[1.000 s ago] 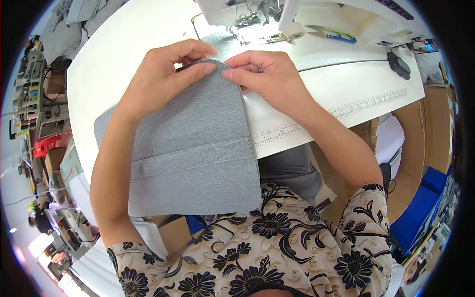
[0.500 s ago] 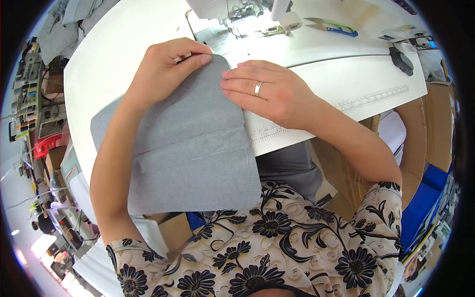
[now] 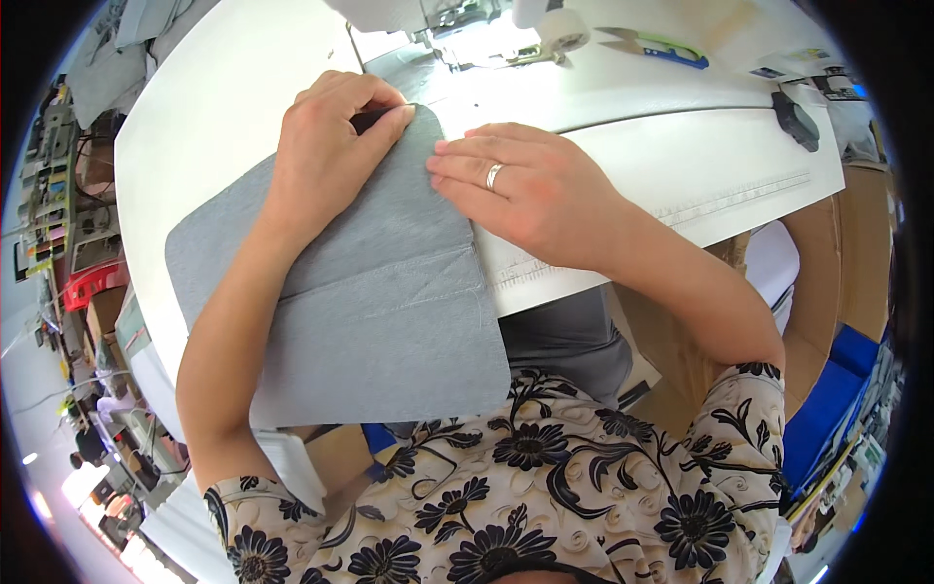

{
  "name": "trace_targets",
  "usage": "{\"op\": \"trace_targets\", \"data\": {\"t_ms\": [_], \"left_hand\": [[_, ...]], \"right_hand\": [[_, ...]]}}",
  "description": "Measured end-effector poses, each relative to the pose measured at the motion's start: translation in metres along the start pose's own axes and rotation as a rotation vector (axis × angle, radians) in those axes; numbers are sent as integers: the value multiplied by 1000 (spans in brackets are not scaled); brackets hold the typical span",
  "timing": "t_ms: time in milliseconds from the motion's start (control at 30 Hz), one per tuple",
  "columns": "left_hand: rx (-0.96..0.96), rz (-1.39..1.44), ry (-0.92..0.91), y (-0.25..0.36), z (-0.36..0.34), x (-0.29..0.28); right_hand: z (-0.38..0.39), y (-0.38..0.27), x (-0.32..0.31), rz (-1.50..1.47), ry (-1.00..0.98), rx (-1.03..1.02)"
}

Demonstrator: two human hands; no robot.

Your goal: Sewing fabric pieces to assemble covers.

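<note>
Your left hand [image 3: 336,136] pinches the far edge of the grey fabric [image 3: 379,365] between thumb and fingers. Your right hand [image 3: 530,190] lays its fingers over the side edge, right of that pinch; its thumb is hidden, so any clamping cannot be told. The fabric runs from the grip toward you, beyond the white table [image 3: 214,97]. Advisable: light pinch, even edge, stitched band [image 3: 389,292] unwrinkled.
</note>
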State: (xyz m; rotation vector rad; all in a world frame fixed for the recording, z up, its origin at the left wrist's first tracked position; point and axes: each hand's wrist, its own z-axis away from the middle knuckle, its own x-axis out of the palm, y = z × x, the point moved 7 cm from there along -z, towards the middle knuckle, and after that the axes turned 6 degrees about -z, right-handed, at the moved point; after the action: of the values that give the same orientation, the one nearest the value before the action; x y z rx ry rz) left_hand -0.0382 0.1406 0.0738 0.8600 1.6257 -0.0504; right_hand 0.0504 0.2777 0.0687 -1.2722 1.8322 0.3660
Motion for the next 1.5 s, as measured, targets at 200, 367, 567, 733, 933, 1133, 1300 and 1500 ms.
{"op": "trace_targets", "data": {"t_ms": [200, 367, 567, 733, 933, 1133, 1300, 1500], "left_hand": [[13, -49, -25, -6, -25, 6], [-87, 8, 3, -15, -38, 8], [-123, 23, -65, -21, -40, 8], [-90, -33, -30, -21, -44, 11], [91, -351, 33, -42, -51, 7], [162, -126, -87, 61, 59, -12], [262, -188, -153, 104, 118, 5], [239, -228, -168, 88, 127, -6]], "right_hand": [[-1, 19, -5, 52, -24, 46], [-2, 32, 0, 100, -35, 79], [-3, 32, 0, 70, 21, 85], [1, 38, 3, 106, 33, 68], [-10, 49, 5, 72, -52, 148], [45, 4, -38, -194, 230, 277], [127, -37, 18, -1114, 241, 988], [99, -39, 62, -1603, 260, 997]]}}
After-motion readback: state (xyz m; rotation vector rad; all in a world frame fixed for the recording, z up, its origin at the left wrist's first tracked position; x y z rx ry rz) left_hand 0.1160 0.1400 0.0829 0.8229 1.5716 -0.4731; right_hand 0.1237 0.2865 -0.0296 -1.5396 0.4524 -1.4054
